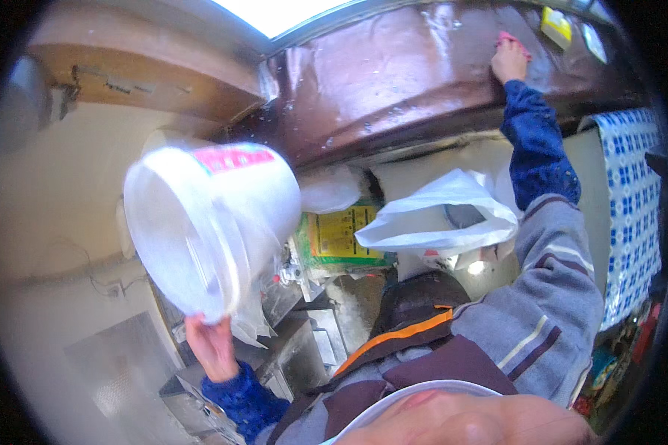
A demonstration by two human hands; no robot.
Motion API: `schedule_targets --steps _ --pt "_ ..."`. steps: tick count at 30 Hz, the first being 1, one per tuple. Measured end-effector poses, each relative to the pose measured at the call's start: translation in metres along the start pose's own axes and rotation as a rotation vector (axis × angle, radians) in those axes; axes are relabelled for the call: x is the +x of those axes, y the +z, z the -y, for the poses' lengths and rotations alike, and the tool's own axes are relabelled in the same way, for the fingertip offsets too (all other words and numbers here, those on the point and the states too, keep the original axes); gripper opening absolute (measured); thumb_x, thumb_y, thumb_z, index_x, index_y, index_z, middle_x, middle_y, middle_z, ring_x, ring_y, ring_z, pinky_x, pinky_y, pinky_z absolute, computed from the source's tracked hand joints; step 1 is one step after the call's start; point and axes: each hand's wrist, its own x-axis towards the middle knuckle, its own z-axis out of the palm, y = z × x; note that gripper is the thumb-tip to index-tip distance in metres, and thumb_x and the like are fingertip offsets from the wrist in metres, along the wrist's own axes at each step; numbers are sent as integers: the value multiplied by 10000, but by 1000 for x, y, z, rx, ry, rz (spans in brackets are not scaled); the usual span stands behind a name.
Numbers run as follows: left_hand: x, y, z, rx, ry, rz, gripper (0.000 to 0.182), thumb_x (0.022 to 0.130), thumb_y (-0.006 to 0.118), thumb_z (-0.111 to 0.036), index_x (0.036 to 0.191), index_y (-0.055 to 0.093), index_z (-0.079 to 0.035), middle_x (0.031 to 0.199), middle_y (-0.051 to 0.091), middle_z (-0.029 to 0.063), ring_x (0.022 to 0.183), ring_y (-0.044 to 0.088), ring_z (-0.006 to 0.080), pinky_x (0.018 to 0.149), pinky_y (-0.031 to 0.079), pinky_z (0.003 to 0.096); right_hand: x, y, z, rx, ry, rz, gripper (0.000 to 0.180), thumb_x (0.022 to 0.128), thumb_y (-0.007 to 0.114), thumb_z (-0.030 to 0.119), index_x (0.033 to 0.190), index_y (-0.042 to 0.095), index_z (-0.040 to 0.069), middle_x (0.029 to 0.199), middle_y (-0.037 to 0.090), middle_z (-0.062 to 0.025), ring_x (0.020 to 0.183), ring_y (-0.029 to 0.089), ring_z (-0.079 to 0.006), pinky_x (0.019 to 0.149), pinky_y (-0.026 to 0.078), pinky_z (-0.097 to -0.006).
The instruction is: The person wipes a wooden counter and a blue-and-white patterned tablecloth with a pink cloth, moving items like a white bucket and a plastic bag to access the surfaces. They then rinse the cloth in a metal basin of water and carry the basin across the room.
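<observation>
My left hand grips the rim of a white plastic bucket, which is tilted on its side with its mouth facing left. A pink label with writing wraps part of its wall. My right hand is stretched out to the upper right and presses a pink cloth against a glossy brown surface. Scattered specks or drops lie on that surface below the window. The fingers of my right hand partly hide the cloth.
A yellow-and-white box sits beyond my right hand. Below the brown surface are an open white plastic bag and a green-and-yellow package. Blue-and-white patterned covering hangs at right. Metal equipment stands at lower left.
</observation>
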Motion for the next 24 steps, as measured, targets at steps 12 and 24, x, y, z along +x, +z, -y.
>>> schedule_targets --steps 12,24 --pt "-79 -63 23 -43 -86 -361 657 734 555 -113 1346 360 29 1319 478 174 1171 516 315 983 439 467 -18 69 452 501 -247 290 349 792 534 188 1120 595 83 1181 551 -169 1123 515 -330 1018 352 -481" --pt "-54 -67 35 -77 -112 -271 596 747 562 -123 1315 413 -17 1278 523 144 1132 545 299 932 477 455 -84 -10 405 956 -802 364 375 729 551 46 1090 610 129 1100 590 -103 1108 537 -298 1003 387 -446"
